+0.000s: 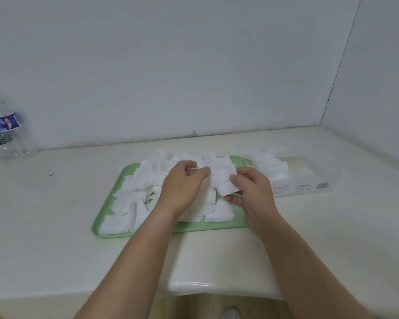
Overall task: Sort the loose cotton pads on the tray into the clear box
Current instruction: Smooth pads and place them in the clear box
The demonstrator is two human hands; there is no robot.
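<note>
Fingers (237,180) of the right hand (253,194) pinch white square cotton pads (221,173) above the pale green plastic tray (217,226). Left hand (182,187), fingers curled, pinches their left edge.

White cotton pads (145,178) on green tray (217,226)

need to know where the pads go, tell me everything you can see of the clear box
The clear box is a long, low rectangular container of see-through plastic, seemingly open on top, lying flat on the white counter just right of the green tray. A white printed strip with a barcode runs along its near wall. White cotton pads are heaped in its left end; the right end looks bare. Neither the left hand nor the right hand touches it.
</note>
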